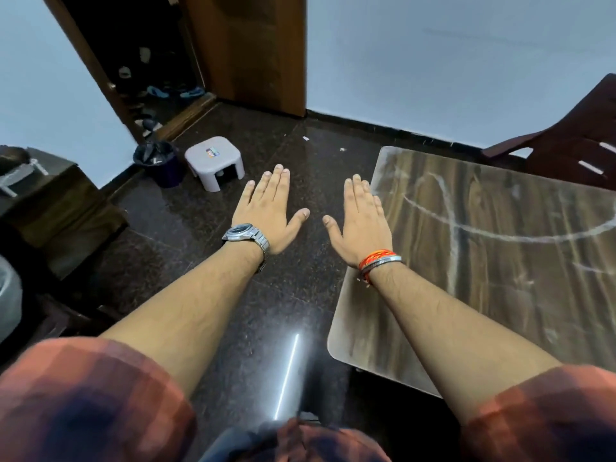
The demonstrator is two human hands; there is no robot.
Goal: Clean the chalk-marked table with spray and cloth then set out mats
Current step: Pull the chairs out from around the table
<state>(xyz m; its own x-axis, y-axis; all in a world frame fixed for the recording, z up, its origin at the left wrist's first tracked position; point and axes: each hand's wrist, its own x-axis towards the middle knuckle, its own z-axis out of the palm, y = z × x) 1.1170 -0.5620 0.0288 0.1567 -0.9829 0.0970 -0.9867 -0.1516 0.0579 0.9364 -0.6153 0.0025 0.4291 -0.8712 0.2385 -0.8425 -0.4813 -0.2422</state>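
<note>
A wood-grain table (493,268) fills the right side, with white chalk lines (466,225) curving across its top. My left hand (266,211), a steel watch on its wrist, is stretched out flat over the dark floor, palm down, holding nothing. My right hand (361,221), with red and metal bands at the wrist, is also flat and empty, hovering at the table's left edge. No spray bottle, cloth or mats are visible.
A small grey plastic stool (215,161) and a dark bin (158,161) stand on the floor ahead. A dark brown chair (566,141) sits behind the table. A dark cabinet (56,211) is at left, an open doorway (156,68) beyond.
</note>
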